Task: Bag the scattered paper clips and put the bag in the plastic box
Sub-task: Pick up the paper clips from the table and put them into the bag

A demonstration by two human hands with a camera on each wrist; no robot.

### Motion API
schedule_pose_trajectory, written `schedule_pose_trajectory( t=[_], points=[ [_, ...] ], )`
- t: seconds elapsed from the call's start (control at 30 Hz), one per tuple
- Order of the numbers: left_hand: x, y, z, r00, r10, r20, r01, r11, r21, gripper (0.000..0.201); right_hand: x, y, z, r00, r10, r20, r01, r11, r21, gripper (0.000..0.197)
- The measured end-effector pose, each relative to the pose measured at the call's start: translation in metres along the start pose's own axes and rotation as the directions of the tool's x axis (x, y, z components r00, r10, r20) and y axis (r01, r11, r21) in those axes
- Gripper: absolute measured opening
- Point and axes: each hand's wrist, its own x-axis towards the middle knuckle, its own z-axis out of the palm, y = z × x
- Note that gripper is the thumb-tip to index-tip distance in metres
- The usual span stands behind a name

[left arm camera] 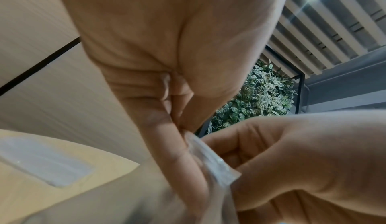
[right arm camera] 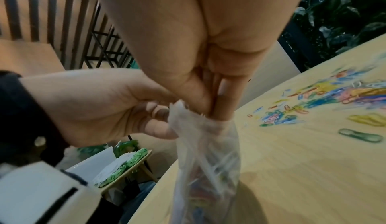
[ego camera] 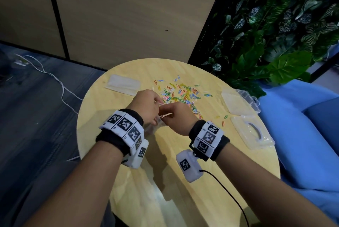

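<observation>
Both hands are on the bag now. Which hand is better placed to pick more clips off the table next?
Probably the right hand: the loose clips lie just beyond it, toward its side of the table. The left hand also pinches the bag mouth and could keep holding it.

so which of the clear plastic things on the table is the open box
The box at the table's right edge, nearest the plants: open, with raised walls. Its flat lid lies nearer the person; the stack of bags is far left.

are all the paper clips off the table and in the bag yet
No, many coloured paper clips lie scattered on the table, while both hands pinch the mouth of the bag.
</observation>
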Motion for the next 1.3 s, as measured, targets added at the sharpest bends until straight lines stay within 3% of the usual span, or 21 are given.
schedule_pose_trajectory(
  t=[0.13,0.2,0.27,0.33,0.37,0.43,0.53,0.63,0.77,0.9,1.07,1.13,1.2,1.27,1.3],
  points=[
    [0.001,-0.003,0.0,1.0,0.002,0.009,-0.002,1.0,-0.007,0.02,-0.006,0.022,-0.029,0.998,0.056,-0.036,-0.039,0.931,0.363,0.02],
    [0.001,-0.003,-0.001,1.0,0.005,-0.003,-0.005,1.0,0.004,0.022,0.002,0.055,-0.046,0.974,0.186,-0.127,-0.127,0.919,0.373,0.021],
    [0.001,-0.003,-0.002,1.0,0.007,-0.014,-0.007,1.0,0.018,0.023,0.01,0.098,-0.063,0.93,0.318,-0.186,-0.311,0.948,0.065,0.026],
    [0.0,-0.002,-0.001,1.0,0.0,-0.02,0.0,1.0,0.026,0.023,0.009,0.135,-0.072,0.856,0.503,-0.121,-0.516,0.809,-0.283,0.044],
    [-0.001,-0.002,-0.001,1.0,-0.002,-0.02,0.002,1.0,0.03,0.022,0.007,0.148,-0.071,0.813,0.579,-0.067,-0.55,0.724,-0.416,0.052],
    [-0.001,-0.002,0.0,1.0,-0.003,-0.017,0.004,0.999,0.036,0.022,0.002,0.162,-0.062,0.769,0.638,0.027,-0.504,0.633,-0.588,0.051],
    [0.001,-0.004,-0.003,1.0,0.002,-0.022,-0.001,0.999,0.044,0.022,0.006,0.155,-0.046,0.795,0.601,0.083,-0.372,0.591,-0.716,0.033],
    [0.001,-0.003,-0.003,1.0,0.004,-0.023,-0.003,0.998,0.069,0.021,0.019,0.134,-0.027,0.837,0.533,0.121,-0.293,0.624,-0.725,0.035],
    [0.0,-0.001,0.0,1.0,0.005,-0.008,-0.004,0.997,0.075,0.021,0.035,0.108,-0.001,0.868,0.497,0.028,-0.413,0.75,-0.517,0.058],
    [-0.002,-0.001,-0.001,1.0,0.003,-0.009,-0.002,0.997,0.074,0.02,0.043,0.101,-0.001,0.876,0.481,-0.043,-0.439,0.757,-0.483,0.031],
    [-0.002,0.0,-0.002,1.0,0.003,-0.009,-0.003,0.997,0.077,0.02,0.03,0.116,-0.01,0.894,0.427,-0.138,-0.444,0.803,-0.398,0.018],
    [-0.002,0.001,-0.001,1.0,0.002,-0.007,-0.002,0.997,0.079,0.021,0.024,0.13,-0.019,0.862,0.47,-0.189,-0.5,0.848,-0.174,0.013],
    [-0.001,0.001,0.001,1.0,0.004,-0.009,-0.003,0.997,0.074,0.022,0.018,0.143,-0.028,0.795,0.579,-0.178,-0.565,0.815,0.129,0.007],
    [-0.001,0.001,0.001,1.0,-0.003,-0.012,0.004,0.998,0.068,0.023,0.012,0.149,-0.036,0.722,0.687,-0.082,-0.554,0.646,0.525,0.005],
    [-0.001,0.001,0.001,1.0,-0.006,-0.015,0.007,0.998,0.067,0.023,0.01,0.147,-0.039,0.719,0.695,-0.018,-0.476,0.511,0.716,0.007]
  ],
)
